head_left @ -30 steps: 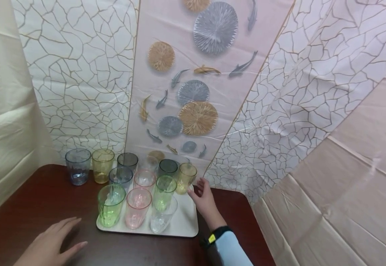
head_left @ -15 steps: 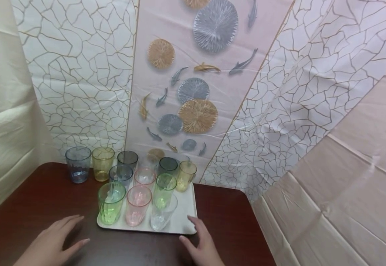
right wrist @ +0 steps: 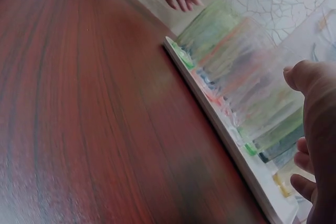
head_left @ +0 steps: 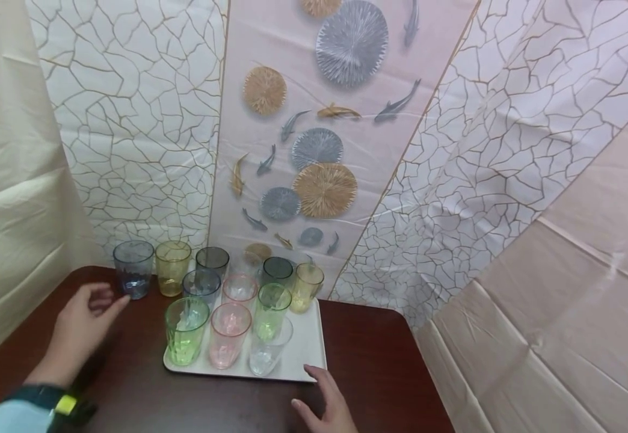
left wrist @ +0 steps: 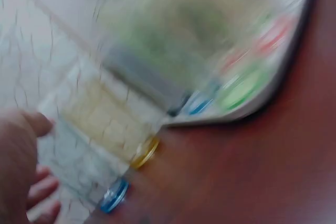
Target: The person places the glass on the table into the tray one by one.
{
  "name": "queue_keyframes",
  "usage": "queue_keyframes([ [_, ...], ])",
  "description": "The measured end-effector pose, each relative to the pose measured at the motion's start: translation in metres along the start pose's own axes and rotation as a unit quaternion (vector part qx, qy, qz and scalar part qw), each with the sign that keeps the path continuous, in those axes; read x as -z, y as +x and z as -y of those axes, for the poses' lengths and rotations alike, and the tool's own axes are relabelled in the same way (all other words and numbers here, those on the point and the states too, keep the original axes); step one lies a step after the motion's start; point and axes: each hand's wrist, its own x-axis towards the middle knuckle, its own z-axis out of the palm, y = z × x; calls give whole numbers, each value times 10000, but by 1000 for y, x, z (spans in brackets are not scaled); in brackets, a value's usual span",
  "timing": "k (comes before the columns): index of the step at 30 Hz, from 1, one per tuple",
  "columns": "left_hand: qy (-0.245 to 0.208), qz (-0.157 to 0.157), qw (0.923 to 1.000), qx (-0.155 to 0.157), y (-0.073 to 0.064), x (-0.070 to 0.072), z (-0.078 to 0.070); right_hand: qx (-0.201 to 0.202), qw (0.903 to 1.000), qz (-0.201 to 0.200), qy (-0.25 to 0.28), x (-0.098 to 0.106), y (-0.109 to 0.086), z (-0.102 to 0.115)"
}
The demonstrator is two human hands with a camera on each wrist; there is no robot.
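Observation:
My left hand (head_left: pixel 83 319) hovers near the blue glass (head_left: pixel 134 270) at the table's back left, fingers loosely bent and holding nothing. A yellow glass (head_left: pixel 172 269) stands right beside the blue one; both are off the tray. In the left wrist view, blurred by motion, the hand (left wrist: pixel 21 166) is close to the blue glass (left wrist: pixel 113 195). My right hand (head_left: pixel 327 403) is low by the tray's front right corner, thumb and fingers apart, with nothing in it. The white tray (head_left: pixel 305 349) carries several clear tumblers, among them a green glass (head_left: pixel 186 331) and a pink glass (head_left: pixel 230 335).
Also on the tray are a colourless glass (head_left: pixel 269 349), a second green glass (head_left: pixel 272 313), a yellow glass (head_left: pixel 307 288) and a dark glass (head_left: pixel 278 272). The dark red table (head_left: pixel 368 361) meets patterned cloth (head_left: pixel 146 138) hung behind and at the sides.
My right hand has drawn back from the yellow glass on the tray to the front right corner. My left hand has moved up and forward toward the blue glass.

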Motion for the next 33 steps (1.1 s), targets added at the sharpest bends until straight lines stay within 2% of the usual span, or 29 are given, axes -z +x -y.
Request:
queue_keyframes([
  [3,-119,29,9996,260,40,-7,4,300,9995,-86,-45,-3,-1,2],
  [6,-88,149,9993,325,65,-14,9,613,9980,-83,-101,-5,0,2],
  [10,12,198,9990,408,81,-21,15,657,9978,-33,-50,-4,-2,3],
  [16,-2,206,9989,419,89,-26,11,717,9974,-44,-33,-1,-3,1],
  [21,78,286,9990,333,81,-20,4,788,9968,-138,1,-1,-3,-1],
  [27,37,440,9987,253,50,12,-13,824,9964,-132,146,1,-2,1],
  [30,25,456,9989,-143,27,30,-19,773,9965,-90,306,3,-2,5],
  [33,-227,558,9944,-870,2,45,-25,695,9967,-65,426,4,-2,10],
])
